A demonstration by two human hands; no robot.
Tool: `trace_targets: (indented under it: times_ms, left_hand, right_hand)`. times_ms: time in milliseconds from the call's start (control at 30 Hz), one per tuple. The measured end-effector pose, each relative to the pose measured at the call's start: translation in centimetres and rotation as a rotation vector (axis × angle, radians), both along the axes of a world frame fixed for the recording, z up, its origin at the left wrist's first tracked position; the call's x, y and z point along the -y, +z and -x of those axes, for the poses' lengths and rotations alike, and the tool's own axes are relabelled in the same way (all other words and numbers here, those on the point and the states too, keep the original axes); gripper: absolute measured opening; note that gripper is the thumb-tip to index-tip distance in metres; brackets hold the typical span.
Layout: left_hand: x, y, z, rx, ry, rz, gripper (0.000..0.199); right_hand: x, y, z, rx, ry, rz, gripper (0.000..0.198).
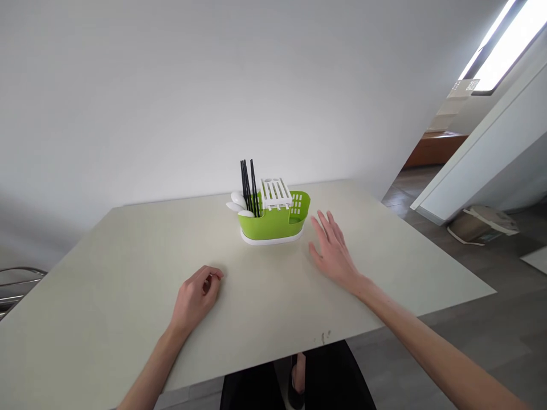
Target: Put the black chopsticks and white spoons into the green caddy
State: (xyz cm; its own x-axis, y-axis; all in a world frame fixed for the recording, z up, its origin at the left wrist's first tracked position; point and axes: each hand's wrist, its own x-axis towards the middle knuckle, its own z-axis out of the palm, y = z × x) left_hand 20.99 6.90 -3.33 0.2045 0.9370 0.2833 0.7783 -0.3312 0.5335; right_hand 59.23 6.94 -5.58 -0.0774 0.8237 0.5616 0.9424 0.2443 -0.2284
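On the table (pixel 141 279), near the wall, stands a green utensil caddy (pixel 270 226) on a white base tray (pixel 273 241). Several black chopsticks (pixel 245 185) rise from its left compartment, and several white spoons (pixel 238 200) lean out beside them. A white slotted rack (pixel 276 193) tops the middle, while the right compartment shows bare green inside. My left hand (pixel 197 296) rests on the table in front and to the left, fingers curled toward the thumb, with nothing visible in it. Just right of the caddy, apart from it, my right hand (pixel 333 250) reaches out with fingers spread.
A pale wall (pixel 213 97) runs behind the table. Small dark marks (pixel 323 337) show near the table's front edge. Metal tubing (pixel 19 285) stands at the far left. On the floor to the right is a brownish bin (pixel 482 224). My legs (pixel 252 390) are below the front edge.
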Motion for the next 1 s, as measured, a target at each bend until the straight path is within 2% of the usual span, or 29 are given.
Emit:
trace_targets:
  times_ms: [67, 167, 400, 667, 1000]
  left_hand:
    - [0.0, 0.0, 0.0, 0.004, 0.006, 0.017, 0.024]
    - [0.0, 0.0, 0.1, 0.016, 0.010, 0.037, 0.024]
    - [0.1, 0.1, 0.3, 0.033, 0.012, 0.052, 0.024]
    - [0.3, 0.3, 0.7, 0.039, 0.034, 0.086, 0.025]
    - [0.0, 0.0, 1.5, 0.052, 0.037, 0.098, 0.026]
  right_hand:
    - [-1.1, 0.7, 1.2, 0.048, 0.046, 0.010, 0.067]
    - [-2.6, 0.6, 2.4, 0.091, 0.083, 0.056, 0.062]
    - [-3.8, -0.7, 2.3, 0.101, 0.023, 0.081, 0.059]
    - [-5.3, -1.5, -0.2, 0.102, -0.075, 0.064, 0.058]
    - [-7.4, -2.4, -5.9, 0.121, -0.222, 0.134, 0.063]
